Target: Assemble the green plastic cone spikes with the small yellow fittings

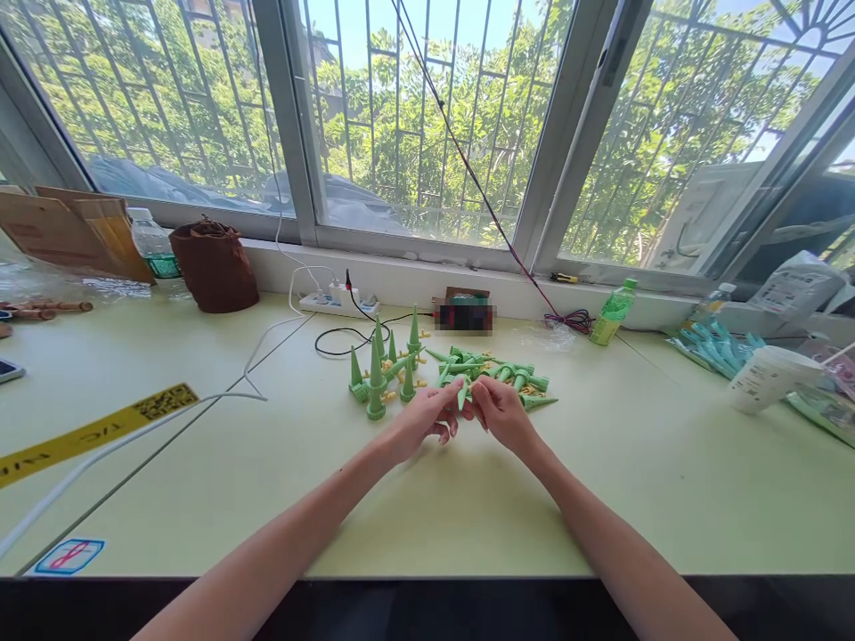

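A green plastic watering spike (462,394), its point toward me, is held between both hands above the table. My left hand (433,412) is closed on it with thumb and forefinger, the other fingers curled loosely. From the other side, my right hand (502,411) pinches at the same spike; whether a small yellow valve lies between those fingers is hidden. To the left, several green spikes (376,392) with yellow valves stand upright, points up. Behind my hands lies a loose pile of green spikes (514,372) with yellow pieces among them.
A power strip (340,307) with cables sits by the window ledge. At the left are a brown drawstring bag (214,267) and a plastic bottle (152,245). A green bottle (613,312), a white cup (771,378) and plastic packets (718,343) stand or lie at the right.
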{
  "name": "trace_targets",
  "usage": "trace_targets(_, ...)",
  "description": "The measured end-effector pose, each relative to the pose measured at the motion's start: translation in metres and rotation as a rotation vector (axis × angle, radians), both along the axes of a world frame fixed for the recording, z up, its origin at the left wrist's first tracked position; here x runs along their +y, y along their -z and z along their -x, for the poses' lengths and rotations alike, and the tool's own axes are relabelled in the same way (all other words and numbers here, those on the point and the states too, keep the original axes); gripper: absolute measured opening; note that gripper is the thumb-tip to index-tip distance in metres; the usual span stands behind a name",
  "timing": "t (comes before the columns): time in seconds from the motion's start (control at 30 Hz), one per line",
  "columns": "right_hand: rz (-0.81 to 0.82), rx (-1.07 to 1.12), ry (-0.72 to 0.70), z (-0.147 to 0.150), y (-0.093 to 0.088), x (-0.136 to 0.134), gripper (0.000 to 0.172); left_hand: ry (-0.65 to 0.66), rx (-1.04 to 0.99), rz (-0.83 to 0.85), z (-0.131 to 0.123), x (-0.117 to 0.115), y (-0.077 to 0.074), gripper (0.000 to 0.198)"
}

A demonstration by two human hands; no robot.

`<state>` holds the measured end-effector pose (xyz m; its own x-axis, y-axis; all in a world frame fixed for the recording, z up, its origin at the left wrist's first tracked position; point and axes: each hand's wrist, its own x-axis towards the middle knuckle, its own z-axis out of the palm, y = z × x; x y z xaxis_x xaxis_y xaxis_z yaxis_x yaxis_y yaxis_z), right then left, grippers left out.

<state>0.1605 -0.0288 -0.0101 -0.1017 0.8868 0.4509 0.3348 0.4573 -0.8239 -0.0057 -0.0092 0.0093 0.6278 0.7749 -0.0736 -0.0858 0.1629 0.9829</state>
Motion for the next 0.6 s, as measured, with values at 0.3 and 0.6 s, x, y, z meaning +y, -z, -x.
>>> trace_targets(0.3,0.019,0.087,-0.005,0.0024,-0.001,-0.001,0.051,0.0,-0.011,-0.101,0.0012,-0.0009,0.0017,0.045)
trace_targets(0.6,0.084,0.18,0.003,0.0019,0.0014,0.0015,0.057,0.018,0.075,-0.308,0.004,-0.0006,0.0023,0.041)
